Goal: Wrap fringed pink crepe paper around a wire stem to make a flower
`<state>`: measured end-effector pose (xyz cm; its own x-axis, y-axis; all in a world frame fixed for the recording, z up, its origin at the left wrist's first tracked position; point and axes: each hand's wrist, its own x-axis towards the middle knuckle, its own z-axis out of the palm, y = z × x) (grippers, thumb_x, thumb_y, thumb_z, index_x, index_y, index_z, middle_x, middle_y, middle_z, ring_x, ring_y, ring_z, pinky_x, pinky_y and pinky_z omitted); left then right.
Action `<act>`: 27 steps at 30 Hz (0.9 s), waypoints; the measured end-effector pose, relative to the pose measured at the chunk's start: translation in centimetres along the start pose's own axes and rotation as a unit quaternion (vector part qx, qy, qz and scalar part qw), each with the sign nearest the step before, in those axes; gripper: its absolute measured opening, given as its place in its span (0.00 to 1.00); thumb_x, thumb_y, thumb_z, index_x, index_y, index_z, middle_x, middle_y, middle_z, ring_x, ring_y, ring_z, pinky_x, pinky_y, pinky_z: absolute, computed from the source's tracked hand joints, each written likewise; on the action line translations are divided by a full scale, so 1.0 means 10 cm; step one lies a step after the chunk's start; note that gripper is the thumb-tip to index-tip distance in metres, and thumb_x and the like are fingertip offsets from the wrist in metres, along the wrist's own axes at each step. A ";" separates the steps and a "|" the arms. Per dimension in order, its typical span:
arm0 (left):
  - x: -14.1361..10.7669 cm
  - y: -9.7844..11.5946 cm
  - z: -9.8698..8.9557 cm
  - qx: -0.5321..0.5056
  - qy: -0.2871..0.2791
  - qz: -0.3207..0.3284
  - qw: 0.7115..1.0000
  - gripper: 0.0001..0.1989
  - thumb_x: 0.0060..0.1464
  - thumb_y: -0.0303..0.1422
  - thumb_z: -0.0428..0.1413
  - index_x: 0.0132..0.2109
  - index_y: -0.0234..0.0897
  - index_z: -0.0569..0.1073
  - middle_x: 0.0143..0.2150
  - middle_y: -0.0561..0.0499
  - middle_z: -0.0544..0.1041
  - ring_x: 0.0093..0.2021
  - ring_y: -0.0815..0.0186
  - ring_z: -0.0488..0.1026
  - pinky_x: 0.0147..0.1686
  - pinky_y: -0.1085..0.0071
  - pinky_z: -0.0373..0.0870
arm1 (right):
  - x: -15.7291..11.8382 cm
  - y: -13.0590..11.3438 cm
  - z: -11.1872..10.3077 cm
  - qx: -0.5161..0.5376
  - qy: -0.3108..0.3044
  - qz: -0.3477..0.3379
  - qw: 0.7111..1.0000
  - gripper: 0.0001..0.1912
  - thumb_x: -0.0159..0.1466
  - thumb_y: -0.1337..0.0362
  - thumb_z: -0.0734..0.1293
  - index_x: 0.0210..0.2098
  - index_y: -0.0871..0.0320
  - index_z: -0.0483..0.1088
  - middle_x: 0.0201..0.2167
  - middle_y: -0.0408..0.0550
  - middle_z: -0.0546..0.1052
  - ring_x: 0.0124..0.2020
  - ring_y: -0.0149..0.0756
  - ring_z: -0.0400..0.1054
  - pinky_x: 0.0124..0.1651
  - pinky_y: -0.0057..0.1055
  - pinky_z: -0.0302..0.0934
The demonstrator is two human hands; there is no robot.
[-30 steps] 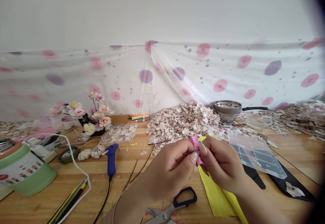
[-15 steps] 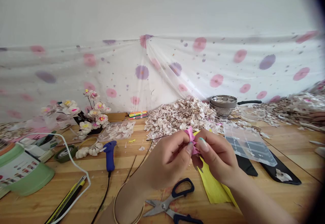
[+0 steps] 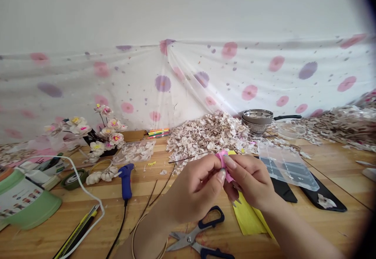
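Observation:
A small piece of pink crepe paper [image 3: 223, 160] is pinched between both my hands over the middle of the table. My left hand [image 3: 199, 184], with a bangle at its wrist, grips it from the left with thumb and forefinger. From the right, my right hand [image 3: 251, 177] holds it between thumb and fingers; the thumb lies across the paper. Beneath the right hand lies a folded sheet of yellow crepe paper [image 3: 251, 220]. Scissors [image 3: 195, 237] with dark blue handles rest, blades apart, on the table below my left hand.
A blue glue gun [image 3: 127, 184] with a black cord lies to the left, near a green container [image 3: 32, 204] and a white cable. Flower sprays [image 3: 110, 133] stand behind. Pale petal scraps [image 3: 202, 135] are heaped at the back, beside metal bowls [image 3: 257, 120]. A clear divided box [image 3: 289, 169] sits right.
My right thumb and fingers have shifted on the pink paper, and the thumb now presses over it closer to the left fingers. The paper looks more bunched and turned.

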<state>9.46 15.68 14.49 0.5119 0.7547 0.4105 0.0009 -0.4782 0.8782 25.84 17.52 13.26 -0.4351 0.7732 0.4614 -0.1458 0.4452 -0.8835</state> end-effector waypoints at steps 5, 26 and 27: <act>0.00 0.00 0.00 0.010 0.004 -0.011 1.000 0.13 0.68 0.38 0.47 0.37 0.36 0.68 0.27 0.54 0.67 0.25 0.71 0.61 0.27 0.74 0.60 | 0.02 0.01 -0.05 0.039 -0.017 -0.007 0.999 0.29 0.69 0.43 0.59 0.19 0.56 0.62 0.12 0.39 0.65 0.12 0.26 0.58 0.14 0.23 0.49; -0.02 -0.01 -0.01 0.001 0.011 -0.011 1.000 0.13 0.68 0.40 0.48 0.37 0.38 0.67 0.27 0.57 0.63 0.25 0.73 0.59 0.26 0.74 0.57 | -0.04 -0.03 -0.06 -0.102 0.051 -0.091 0.989 0.22 0.73 0.50 0.59 0.27 0.57 0.65 0.18 0.40 0.70 0.17 0.26 0.60 0.19 0.23 0.53; -0.02 -0.01 -0.02 0.003 0.012 -0.012 1.000 0.13 0.68 0.40 0.48 0.37 0.38 0.67 0.27 0.57 0.63 0.25 0.73 0.59 0.26 0.73 0.57 | -0.04 -0.04 -0.06 -0.102 0.051 -0.090 0.989 0.20 0.72 0.51 0.61 0.28 0.57 0.66 0.19 0.40 0.70 0.17 0.26 0.61 0.20 0.23 0.54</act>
<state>9.24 15.65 14.40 0.4906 0.7768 0.3948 0.0181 -0.4620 0.8867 26.63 17.30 13.46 -0.3249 0.7094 0.6255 -0.0257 0.6545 -0.7556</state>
